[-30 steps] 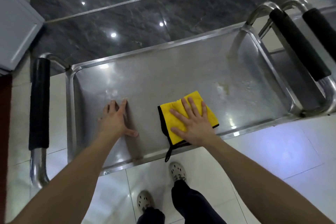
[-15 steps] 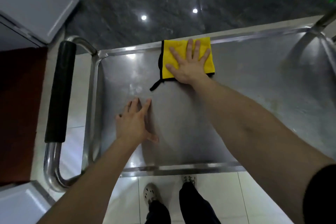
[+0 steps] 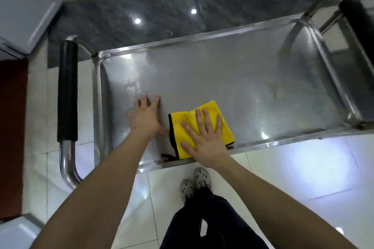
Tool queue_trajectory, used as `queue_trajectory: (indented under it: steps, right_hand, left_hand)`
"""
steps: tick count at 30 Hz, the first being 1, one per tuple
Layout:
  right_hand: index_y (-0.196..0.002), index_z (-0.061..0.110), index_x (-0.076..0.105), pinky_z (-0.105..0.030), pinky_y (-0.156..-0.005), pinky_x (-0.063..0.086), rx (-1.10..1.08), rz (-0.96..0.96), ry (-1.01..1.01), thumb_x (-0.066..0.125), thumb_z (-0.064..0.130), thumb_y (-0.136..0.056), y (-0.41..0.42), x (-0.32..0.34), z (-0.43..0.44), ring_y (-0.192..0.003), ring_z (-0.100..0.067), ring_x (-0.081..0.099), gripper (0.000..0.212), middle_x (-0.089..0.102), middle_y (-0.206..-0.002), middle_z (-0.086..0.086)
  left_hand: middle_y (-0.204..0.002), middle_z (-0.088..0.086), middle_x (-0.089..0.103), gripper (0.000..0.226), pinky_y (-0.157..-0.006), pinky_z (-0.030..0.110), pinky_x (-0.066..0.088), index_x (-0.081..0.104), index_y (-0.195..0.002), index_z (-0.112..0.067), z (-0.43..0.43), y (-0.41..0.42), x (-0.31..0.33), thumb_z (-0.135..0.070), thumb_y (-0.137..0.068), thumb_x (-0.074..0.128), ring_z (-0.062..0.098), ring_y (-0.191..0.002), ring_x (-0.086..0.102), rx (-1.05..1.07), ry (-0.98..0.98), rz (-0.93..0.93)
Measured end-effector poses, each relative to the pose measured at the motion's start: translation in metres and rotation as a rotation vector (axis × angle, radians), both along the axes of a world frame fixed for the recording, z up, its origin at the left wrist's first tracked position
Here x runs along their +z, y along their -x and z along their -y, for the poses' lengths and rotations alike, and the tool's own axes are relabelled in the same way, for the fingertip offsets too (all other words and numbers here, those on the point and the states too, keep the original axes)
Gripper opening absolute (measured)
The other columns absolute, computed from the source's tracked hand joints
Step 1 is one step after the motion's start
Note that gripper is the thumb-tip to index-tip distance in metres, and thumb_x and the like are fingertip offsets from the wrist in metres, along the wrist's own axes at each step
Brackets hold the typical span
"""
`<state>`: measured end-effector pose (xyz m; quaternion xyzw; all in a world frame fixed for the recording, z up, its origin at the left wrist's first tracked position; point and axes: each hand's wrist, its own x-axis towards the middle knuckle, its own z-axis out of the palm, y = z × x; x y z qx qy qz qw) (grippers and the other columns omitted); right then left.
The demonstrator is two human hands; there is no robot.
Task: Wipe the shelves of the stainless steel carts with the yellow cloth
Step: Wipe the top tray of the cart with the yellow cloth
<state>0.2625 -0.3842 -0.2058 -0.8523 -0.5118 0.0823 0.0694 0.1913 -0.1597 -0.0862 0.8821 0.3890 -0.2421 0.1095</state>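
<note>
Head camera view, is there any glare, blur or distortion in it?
Head view: lights glare as bright spots on the dark floor and the cart shelf; the black handle at the right end is smeared by motion blur; the wide-angle lens bows the shelf rim; the yellow cloth under the right hand is sharp.

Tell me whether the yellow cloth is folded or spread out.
Folded: the yellow cloth lies as a compact pad with doubled layers at its far edge, under the flat right hand.
</note>
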Motion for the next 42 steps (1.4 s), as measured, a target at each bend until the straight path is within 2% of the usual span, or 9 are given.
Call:
queue_trajectory:
  steps: [6,12,17,21,27,32,34,39,42]
  right_hand:
    - [-0.168,0.052,0.009,-0.070,-0.128,-0.001,0.073,-0.027,0.114,0.028,0.080,-0.103,-0.033,0.015,0.042,-0.166,-0.025,-0.013,0.074,-0.007,-0.181,0.002]
    - [-0.166,0.057,-0.002,-0.062,-0.130,-0.007,-0.182,-0.049,0.235,0.023,0.084,-0.099,-0.104,0.033,0.126,-0.164,-0.017,-0.021,0.076,-0.013,-0.180,0.007]
    - [-0.167,0.054,-0.007,-0.065,-0.128,-0.008,-0.327,-0.044,0.284,0.020,0.083,-0.101,-0.115,0.040,0.141,-0.163,-0.022,-0.026,0.077,-0.021,-0.178,0.003]
    - [-0.168,0.048,-0.008,-0.070,-0.126,-0.008,-0.320,-0.045,0.270,0.019,0.081,-0.103,-0.107,0.039,0.133,-0.162,-0.030,-0.028,0.078,-0.023,-0.178,-0.005]
    - [-0.171,0.045,0.005,-0.073,-0.125,0.001,-0.138,-0.037,0.157,0.023,0.078,-0.104,-0.123,0.029,0.156,-0.164,-0.034,-0.019,0.077,-0.012,-0.180,-0.009]
    - [-0.169,0.046,0.020,-0.066,-0.130,0.001,0.355,-0.007,0.080,0.034,0.077,-0.105,-0.206,0.024,0.206,-0.167,-0.027,-0.007,0.073,0.001,-0.181,0.000]
    - [-0.169,0.047,0.020,-0.062,-0.132,-0.002,0.429,0.030,0.105,0.034,0.079,-0.104,-0.258,0.026,0.225,-0.167,-0.024,-0.006,0.073,0.000,-0.181,0.003]
    - [-0.166,0.055,-0.002,-0.064,-0.129,-0.008,-0.074,0.006,0.260,0.017,0.087,-0.097,-0.377,0.039,0.223,-0.165,-0.023,-0.017,0.078,-0.008,-0.181,0.000]
    - [-0.169,0.049,0.007,-0.070,-0.126,-0.012,-0.365,-0.071,0.201,0.023,0.085,-0.097,-0.374,0.037,0.172,-0.165,-0.033,-0.015,0.082,-0.007,-0.180,-0.011]
  left_hand:
    - [-0.174,0.003,0.014,0.156,-0.116,0.068,0.038,0.011,-0.166,-0.049,-0.005,0.007,-0.006,-0.083,-0.037,0.094,0.034,-0.160,0.018,-0.013,-0.019,0.033]
    - [-0.166,0.007,0.028,0.145,-0.113,0.064,0.041,0.026,-0.163,-0.042,-0.004,0.009,-0.015,-0.082,-0.041,0.094,0.036,-0.154,0.029,-0.053,-0.079,0.040]
    - [-0.155,0.013,0.043,0.109,-0.119,0.053,0.039,0.050,-0.149,-0.029,0.037,-0.020,-0.005,-0.050,-0.054,0.100,0.036,-0.148,0.038,-0.177,-0.137,0.045]
    - [-0.164,0.012,0.035,0.122,-0.123,0.046,0.035,0.040,-0.160,-0.026,0.107,-0.075,0.001,-0.041,-0.055,0.102,0.036,-0.152,0.036,-0.270,0.078,0.099]
    - [-0.163,0.016,0.030,0.107,-0.122,0.050,0.039,0.027,-0.165,-0.024,0.165,-0.148,-0.009,-0.024,-0.075,0.085,0.041,-0.151,0.034,-0.168,0.088,0.066]
    - [-0.158,0.011,0.030,0.113,-0.110,0.053,0.052,0.034,-0.164,-0.029,0.160,-0.155,-0.022,-0.015,-0.068,0.091,0.041,-0.143,0.039,-0.110,0.069,0.076]
    - [-0.158,0.009,0.031,0.124,-0.105,0.051,0.055,0.034,-0.164,-0.032,0.155,-0.152,-0.027,-0.020,-0.060,0.099,0.039,-0.141,0.042,-0.126,0.062,0.066]
    - [-0.158,0.008,0.030,0.143,-0.107,0.050,0.054,0.034,-0.166,-0.032,0.150,-0.152,-0.040,-0.028,-0.043,0.107,0.039,-0.141,0.042,-0.139,0.053,0.050]
    - [-0.157,0.003,0.027,0.144,-0.110,0.051,0.053,0.034,-0.166,-0.033,0.146,-0.150,-0.047,-0.029,-0.041,0.106,0.037,-0.141,0.042,-0.129,0.047,0.070]
